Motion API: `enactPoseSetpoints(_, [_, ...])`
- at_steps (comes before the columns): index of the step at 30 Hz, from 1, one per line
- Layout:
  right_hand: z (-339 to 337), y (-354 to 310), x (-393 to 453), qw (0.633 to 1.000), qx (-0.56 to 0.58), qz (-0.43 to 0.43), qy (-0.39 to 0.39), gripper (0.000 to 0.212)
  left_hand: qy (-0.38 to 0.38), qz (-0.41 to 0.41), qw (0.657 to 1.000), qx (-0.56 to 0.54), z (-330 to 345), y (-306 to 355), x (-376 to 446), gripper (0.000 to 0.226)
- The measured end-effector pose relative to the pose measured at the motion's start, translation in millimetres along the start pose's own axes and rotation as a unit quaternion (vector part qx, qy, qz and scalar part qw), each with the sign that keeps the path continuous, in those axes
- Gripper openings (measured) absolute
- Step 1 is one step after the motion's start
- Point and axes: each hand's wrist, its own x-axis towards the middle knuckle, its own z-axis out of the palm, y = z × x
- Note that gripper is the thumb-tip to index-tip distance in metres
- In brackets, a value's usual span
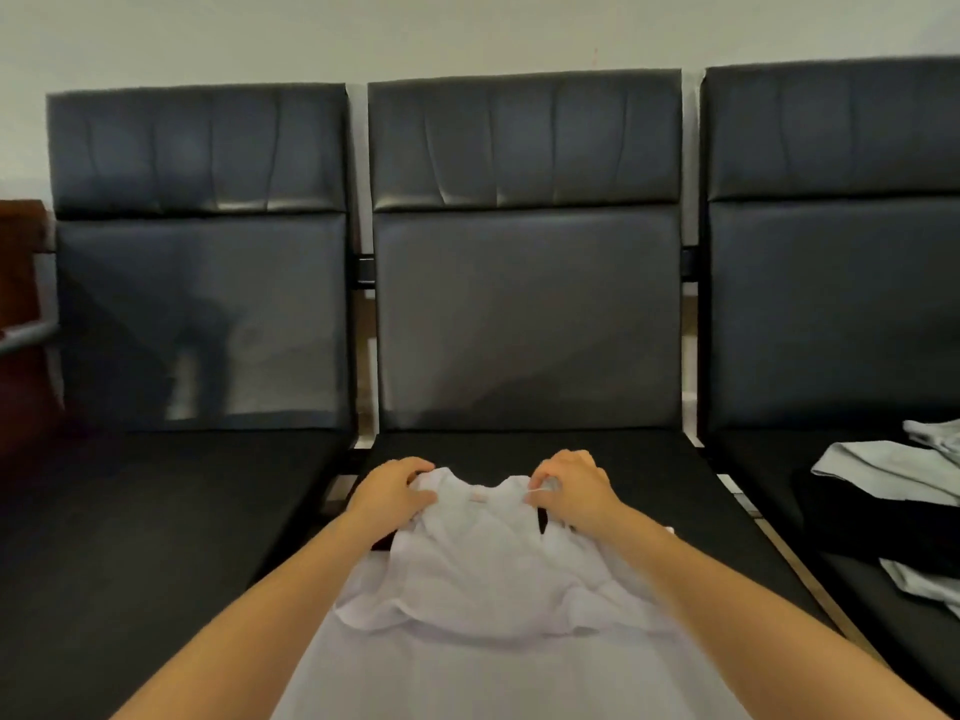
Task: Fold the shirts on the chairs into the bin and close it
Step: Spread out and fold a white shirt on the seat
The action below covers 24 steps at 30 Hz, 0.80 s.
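Observation:
A white shirt lies spread on the seat of the middle black chair, its collar end away from me and its body running toward the bottom of the view. My left hand pinches the shirt's left shoulder between curled fingers and thumb. My right hand pinches the right shoulder beside the collar. The upper part of the shirt is bunched and wrinkled between both hands. No bin is in view.
A pale grey garment lies on a black garment on the right chair's seat. The left chair has a bare seat. A dark wooden piece of furniture stands at the far left against the wall.

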Motion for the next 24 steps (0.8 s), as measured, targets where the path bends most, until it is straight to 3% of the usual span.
enactPoseSetpoints(1, [1, 3, 4, 0.999, 0.033, -0.008, 0.007, 0.006, 0.004, 0.005, 1.000, -0.014, 2, -1, 5, 0.044])
enactPoseSetpoints(3, [-2, 9, 11, 0.993, 0.112, -0.012, 0.015, 0.010, 0.014, 0.011, 0.998, -0.053, 2, -1, 13, 0.035])
enactPoseSetpoints(5, [-12, 12, 23, 0.982, 0.180, -0.008, 0.047, 0.010, 0.037, 0.003, 0.986, -0.161, -6, 1, 23, 0.026])
enactPoseSetpoints(7, [-28, 11, 41, 0.973, 0.219, 0.010, 0.077, 0.014, 0.080, -0.010, 0.963, -0.258, -25, 8, 36, 0.020])
enactPoseSetpoints(10, [-63, 0, 69, 0.969, 0.217, 0.016, 0.114, 0.013, 0.140, 0.004, 0.942, -0.304, -65, 31, 60, 0.018])
enactPoseSetpoints(16, [-120, -32, 64, 0.936, 0.224, -0.057, 0.267, 0.010, 0.242, 0.074, 0.919, -0.303, -117, 87, 60, 0.027])
enactPoseSetpoints(21, [-117, -34, -10, 0.927, 0.206, -0.124, 0.286, 0.009, 0.236, 0.127, 0.923, -0.275, -124, 92, 3, 0.032])
enactPoseSetpoints(24, [-99, -25, -75, 0.934, 0.149, -0.192, 0.262, 0.007, 0.184, 0.160, 0.944, -0.223, -112, 79, -52, 0.037])
